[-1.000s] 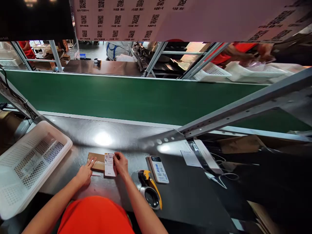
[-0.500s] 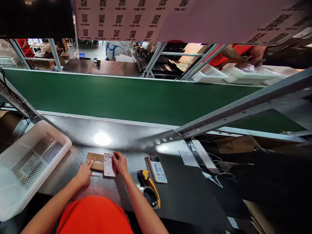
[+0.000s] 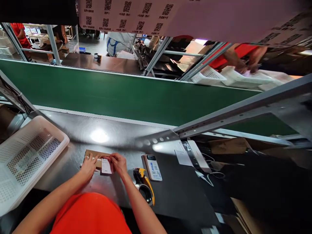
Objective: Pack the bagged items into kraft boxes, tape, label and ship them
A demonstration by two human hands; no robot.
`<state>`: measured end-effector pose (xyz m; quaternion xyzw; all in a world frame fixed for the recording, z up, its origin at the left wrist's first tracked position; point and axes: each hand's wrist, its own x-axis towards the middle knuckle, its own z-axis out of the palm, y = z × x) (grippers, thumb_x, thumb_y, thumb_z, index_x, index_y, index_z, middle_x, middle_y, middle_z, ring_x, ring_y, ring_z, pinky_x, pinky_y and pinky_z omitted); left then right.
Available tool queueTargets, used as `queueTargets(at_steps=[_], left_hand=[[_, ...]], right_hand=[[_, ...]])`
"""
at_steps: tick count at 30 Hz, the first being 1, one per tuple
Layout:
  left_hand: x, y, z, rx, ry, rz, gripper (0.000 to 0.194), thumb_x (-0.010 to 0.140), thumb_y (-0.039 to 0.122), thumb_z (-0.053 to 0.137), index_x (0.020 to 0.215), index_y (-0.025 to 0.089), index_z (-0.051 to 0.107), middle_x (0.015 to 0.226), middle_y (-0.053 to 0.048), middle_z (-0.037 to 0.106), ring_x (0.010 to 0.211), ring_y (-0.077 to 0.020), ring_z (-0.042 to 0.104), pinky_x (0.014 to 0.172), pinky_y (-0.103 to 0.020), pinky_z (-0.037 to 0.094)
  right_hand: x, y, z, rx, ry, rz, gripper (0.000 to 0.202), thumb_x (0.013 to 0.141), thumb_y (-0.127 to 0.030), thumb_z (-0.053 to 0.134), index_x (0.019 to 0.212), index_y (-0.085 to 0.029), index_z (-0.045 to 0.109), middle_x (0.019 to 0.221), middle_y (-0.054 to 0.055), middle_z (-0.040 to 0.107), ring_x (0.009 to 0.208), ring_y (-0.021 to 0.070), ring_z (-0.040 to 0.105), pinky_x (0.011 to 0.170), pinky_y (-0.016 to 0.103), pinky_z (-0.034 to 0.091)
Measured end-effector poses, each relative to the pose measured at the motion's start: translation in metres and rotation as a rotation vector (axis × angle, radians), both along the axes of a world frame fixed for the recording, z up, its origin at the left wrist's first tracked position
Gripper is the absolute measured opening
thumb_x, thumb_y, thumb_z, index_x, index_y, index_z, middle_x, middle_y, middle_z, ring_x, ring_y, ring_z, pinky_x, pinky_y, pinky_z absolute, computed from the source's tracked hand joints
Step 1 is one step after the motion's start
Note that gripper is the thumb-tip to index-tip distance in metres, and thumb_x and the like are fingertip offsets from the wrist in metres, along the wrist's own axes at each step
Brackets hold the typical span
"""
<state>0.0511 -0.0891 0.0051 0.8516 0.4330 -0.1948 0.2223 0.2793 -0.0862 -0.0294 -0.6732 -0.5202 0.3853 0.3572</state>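
Observation:
A small brown cardboard box (image 3: pixel 99 154) lies flat on the metal table in front of me. My left hand (image 3: pixel 88 166) rests on its left part, fingers spread and pressing down. A white shipping label (image 3: pixel 106 166) lies over the right part of the box, its lower end reaching the near edge. With thumb and fingers closed, my right hand (image 3: pixel 119 164) pinches the label's upper right edge. Right of that hand lies a yellow and black tape dispenser (image 3: pixel 145 188). Beyond it is a phone (image 3: pixel 154 169) in a printed case.
A white plastic basket (image 3: pixel 55 143) stands at the left. Papers (image 3: pixel 184 157) and white cables (image 3: pixel 207 177) lie at the right, near a metal strut (image 3: pixel 219 112). A green conveyor belt (image 3: pixel 109 92) runs behind the table. A co-worker's hands (image 3: pixel 246 66) are over white baskets beyond.
The label has come down onto the box, its top now under my right fingers. My left hand has shifted further onto the box. The whole view has moved slightly.

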Motion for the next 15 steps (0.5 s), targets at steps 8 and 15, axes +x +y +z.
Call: queueTargets(at_steps=[8, 15], left_hand=[[0.008, -0.005, 0.003, 0.048, 0.112, -0.048, 0.043, 0.095, 0.023, 0.067, 0.137, 0.032, 0.074, 0.179, 0.001, 0.007, 0.156, -0.0525, 0.02, 0.117, -0.071, 0.036], [0.005, 0.0, 0.009, 0.025, 0.085, -0.086, 0.047, 0.098, 0.017, 0.06, 0.14, 0.033, 0.071, 0.18, 0.001, 0.005, 0.155, -0.0514, 0.022, 0.112, -0.071, 0.043]], right_hand=[[0.0, -0.008, 0.003, 0.06, -0.049, 0.05, 0.035, 0.088, -0.045, 0.056, 0.088, -0.022, 0.082, 0.096, 0.009, 0.079, 0.091, 0.0246, 0.073, 0.086, 0.037, 0.056], [0.005, 0.011, 0.003, -0.01, -0.255, 0.174, 0.028, 0.087, -0.039, 0.061, 0.099, -0.023, 0.08, 0.085, 0.007, 0.078, 0.079, 0.0238, 0.07, 0.074, 0.034, 0.052]])
